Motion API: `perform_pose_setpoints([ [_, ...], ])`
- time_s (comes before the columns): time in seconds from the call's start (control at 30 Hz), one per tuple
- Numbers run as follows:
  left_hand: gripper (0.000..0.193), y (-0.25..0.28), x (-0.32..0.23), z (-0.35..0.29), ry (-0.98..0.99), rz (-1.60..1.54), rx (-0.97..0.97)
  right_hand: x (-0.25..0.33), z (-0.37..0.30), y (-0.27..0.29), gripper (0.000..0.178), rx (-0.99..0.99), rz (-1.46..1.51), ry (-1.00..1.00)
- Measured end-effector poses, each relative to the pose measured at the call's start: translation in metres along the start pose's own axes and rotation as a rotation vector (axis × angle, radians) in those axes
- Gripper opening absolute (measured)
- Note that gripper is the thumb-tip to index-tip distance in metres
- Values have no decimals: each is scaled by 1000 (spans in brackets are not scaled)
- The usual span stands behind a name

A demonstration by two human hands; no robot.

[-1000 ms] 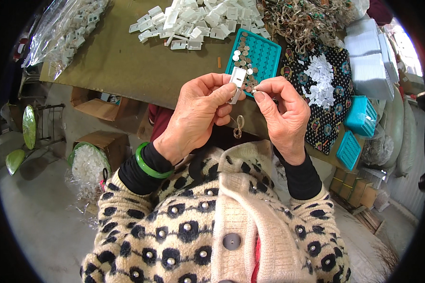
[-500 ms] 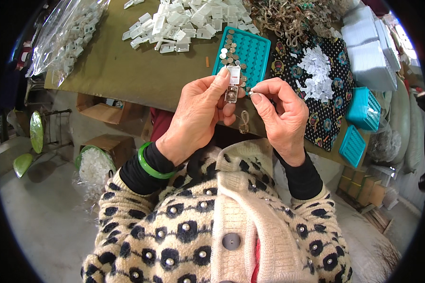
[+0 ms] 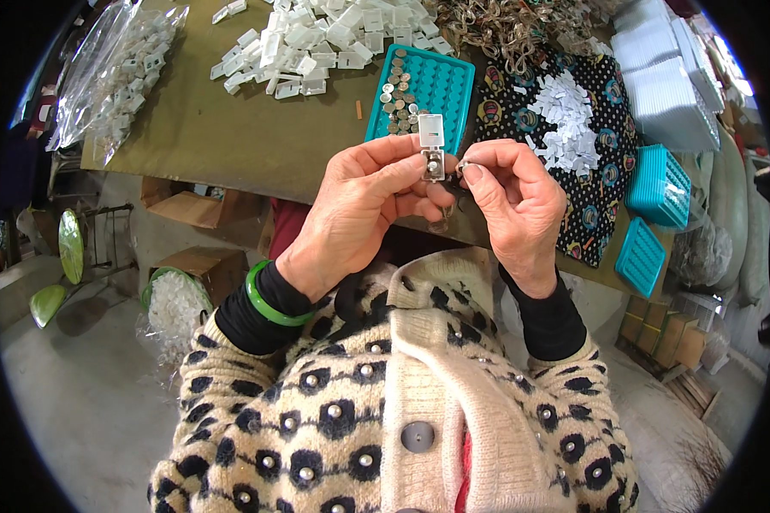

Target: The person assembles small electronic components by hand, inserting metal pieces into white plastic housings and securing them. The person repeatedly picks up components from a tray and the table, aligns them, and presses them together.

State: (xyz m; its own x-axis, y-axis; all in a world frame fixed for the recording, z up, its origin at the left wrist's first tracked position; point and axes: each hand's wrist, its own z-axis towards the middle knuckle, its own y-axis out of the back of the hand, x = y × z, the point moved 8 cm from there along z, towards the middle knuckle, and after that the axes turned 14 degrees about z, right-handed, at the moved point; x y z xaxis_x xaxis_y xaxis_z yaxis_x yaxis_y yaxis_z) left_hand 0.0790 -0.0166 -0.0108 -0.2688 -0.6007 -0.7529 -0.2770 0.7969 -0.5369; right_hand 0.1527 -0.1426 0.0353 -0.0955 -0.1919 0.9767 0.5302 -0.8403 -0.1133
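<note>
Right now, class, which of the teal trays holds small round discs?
The tray beside the pile of white plastic pieces; discs lie along its left side. The tray stack and single tray farther right show none.

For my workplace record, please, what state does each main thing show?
Hinged plastic case, open, inside left grip
Right grip, pinching a tiny piece
Dimpled teal tray, partly covered by metallic discs
White plastic cases, heaped
White paper slips, heaped
Teal tray stack, nested
Upper cardboard box, open

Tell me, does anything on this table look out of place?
One small orange strip lies alone on the table, left of the teal tray, apart from the pile of white cases, so it looks like a stray. No clear damage shows.
</note>
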Motion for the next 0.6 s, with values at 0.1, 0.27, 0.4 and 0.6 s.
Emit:
perform_pose_setpoints([
  [0.1, 25, -3, 1, 1, 9, 26, 21, 8, 3, -1, 5, 47, -61, 56],
  [0.27, 28, -2, 5, -1, 12, 57, 23, 34, 5, -20, 15, 305, -411, 305],
  [0.4, 28, 4, 8, -2, 18, 103, 19, 38, 4, -36, 17, 501, -576, 377],
  [0.6, 27, 7, 7, -5, -15, 95, 67, 36, 5, -48, 18, 575, -627, 424],
])
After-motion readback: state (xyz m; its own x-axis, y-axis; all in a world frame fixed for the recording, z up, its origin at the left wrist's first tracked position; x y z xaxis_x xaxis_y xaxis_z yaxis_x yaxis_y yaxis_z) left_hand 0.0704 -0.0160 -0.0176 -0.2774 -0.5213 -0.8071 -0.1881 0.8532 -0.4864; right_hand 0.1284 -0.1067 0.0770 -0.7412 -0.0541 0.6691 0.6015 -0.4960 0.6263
